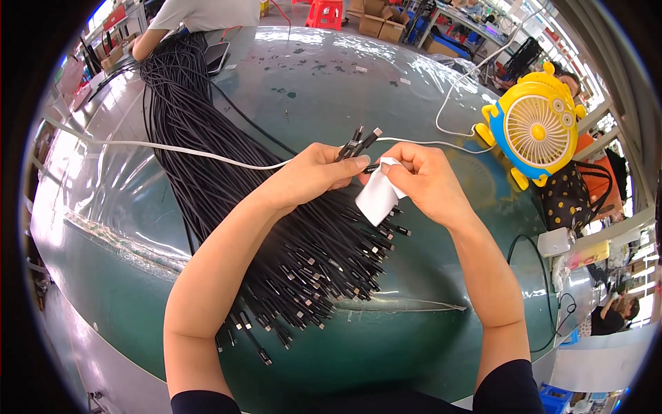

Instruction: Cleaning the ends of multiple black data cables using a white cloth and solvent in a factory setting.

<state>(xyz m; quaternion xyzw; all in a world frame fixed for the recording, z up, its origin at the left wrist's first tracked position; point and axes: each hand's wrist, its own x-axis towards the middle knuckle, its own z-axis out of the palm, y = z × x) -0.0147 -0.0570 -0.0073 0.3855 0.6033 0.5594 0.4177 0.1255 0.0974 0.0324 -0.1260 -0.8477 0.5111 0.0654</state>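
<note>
My left hand (318,172) grips a few black cable ends (358,143), their connectors sticking up past my fingers. My right hand (424,178) pinches a white cloth (378,196) against one connector tip right beside the left thumb. Under both hands a thick bundle of black cables (207,152) runs from the far left down to its many plug ends (310,276) near me on the green table (331,76).
A yellow and blue cartoon desk fan (534,124) stands at the right, with a white cord (172,148) crossing the table. A dark dotted bag (569,196) sits beside it. Another person's arm (155,38) and a phone (216,55) are at the far left.
</note>
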